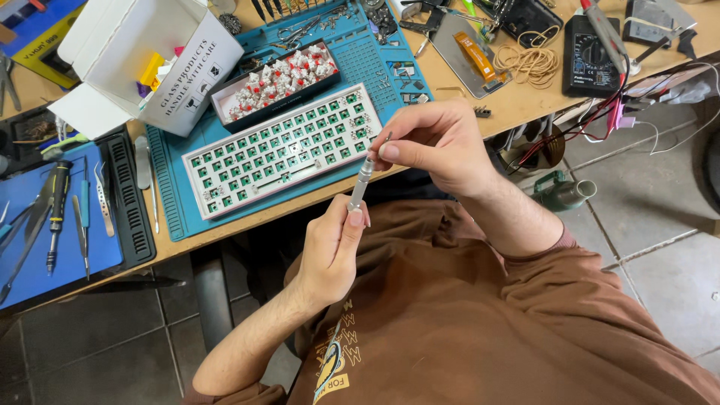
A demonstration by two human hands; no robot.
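- One slim metal screwdriver (361, 178) — silvery, round-shafted, tilted with its thin tip toward 1 o'clock — is held over the desk's near edge, just right of the keyboard.
- The left hand (335, 247) has its grip clenched around the screwdriver's lower end, thumbnail up against the shaft.
- The right hand (435, 146) pinches the screwdriver's upper end between thumb and fingertips, its grip closed on the tip section.
- One bare keyboard frame (281, 150) — white plastic rim, green circuit board showing through a grid of square sockets — lies at 10 o'clock from the hands.
- It rests on one blue work mat (352, 71), matte, moulded with small tray pockets.
- One shallow black tray (275, 81) at 12 o'clock of the keyboard is heaped with small white and red key switches, too many to count.
- One white cardboard box (142, 64), flaps open, stands at 10 o'clock of the tray.
- One black multimeter (592, 64) sits at 2 o'clock on the wooden desk (517, 101), beside one coil of tan cord (529, 64).
- One second blue mat (56, 225) at 9 o'clock carries several tweezers and drivers.
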